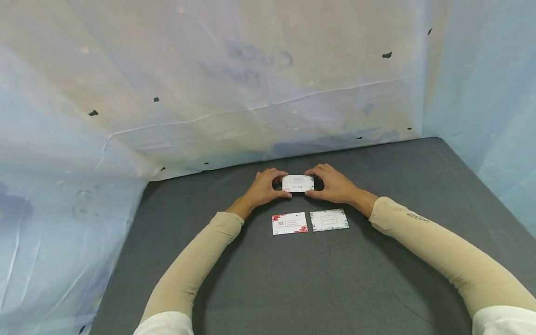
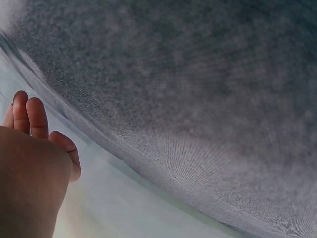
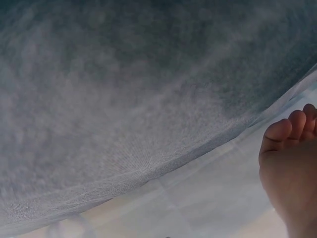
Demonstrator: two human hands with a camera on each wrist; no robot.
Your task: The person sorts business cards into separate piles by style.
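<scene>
The white card [image 1: 298, 183], printed with a faint rectangular frame, sits at the centre of the head view, pinched by its short edges between both hands just above the grey bench [image 1: 377, 279]; the left hand [image 1: 264, 188] curls thumb and fingers round the card's left edge, the right hand [image 1: 332, 186] does the same on the right edge, and whether the card's lower edge touches the bench cannot be told; just below it in the frame lie a red-flowered card [image 1: 290, 223] and a green-leafed card [image 1: 329, 219], side by side, close but apart; a pale blue sheet [image 1: 251, 93] fills the upper frame behind the bench; the wrist views show only bench fabric, sheet and fingertips [image 2: 29, 116], not the card itself. The likely trouble here is a slip: a thin card held only at its edges may bow or pop free if one hand squeezes harder than the other; it could then drop askew onto the two cards below, nudging them out of line; a sleeve [image 1: 418, 237] dragged low across the bench could likewise shift the green-leafed card.
</scene>
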